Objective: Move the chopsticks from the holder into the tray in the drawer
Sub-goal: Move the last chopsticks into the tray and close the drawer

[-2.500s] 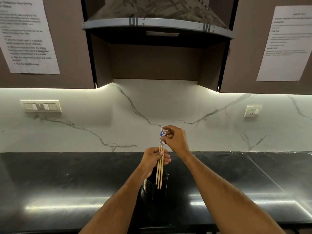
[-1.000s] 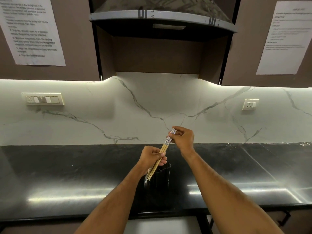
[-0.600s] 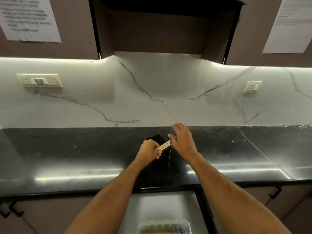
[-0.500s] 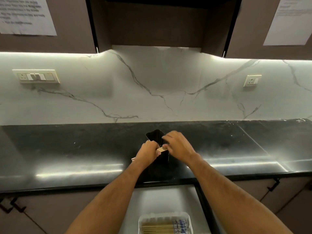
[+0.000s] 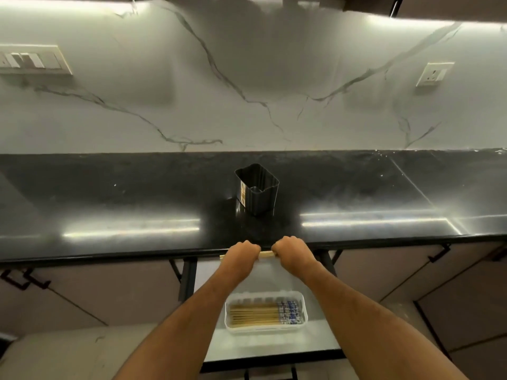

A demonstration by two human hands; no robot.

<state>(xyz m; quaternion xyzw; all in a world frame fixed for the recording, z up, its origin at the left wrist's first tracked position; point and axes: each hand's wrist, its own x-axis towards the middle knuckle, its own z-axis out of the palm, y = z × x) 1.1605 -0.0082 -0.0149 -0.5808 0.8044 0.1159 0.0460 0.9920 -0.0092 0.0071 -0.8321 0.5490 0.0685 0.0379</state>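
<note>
Both hands are on one bundle of chopsticks, held horizontal, level with the front edge of the tabletop and over the open drawer. The left hand has its fingers curled round the left part of the bundle; a short bit of wood pokes out on its far left side. The right hand has its fingers curled round the right end, which is hidden inside the fist. Only a short bare stretch of the sticks shows between the two hands, which are close together but not touching.

The holder is a black ribbed cup standing upright on the tabletop, beyond the hands and well apart from them. No sticks show above its rim. There is a small label on its left wall.

The tray is white plastic and sits in the drawer, below the hands and nearer the body, between the two forearms. The chopsticks in the tray lie flat and side by side, with the wooden ends toward the left-hand side and the blue-white patterned ends toward the right-hand side.

A marble backsplash rises behind the tabletop. A switch panel is far off to the left of the left hand, and a socket is up to the right of the right hand. Cabinet fronts flank the drawer on both sides.
</note>
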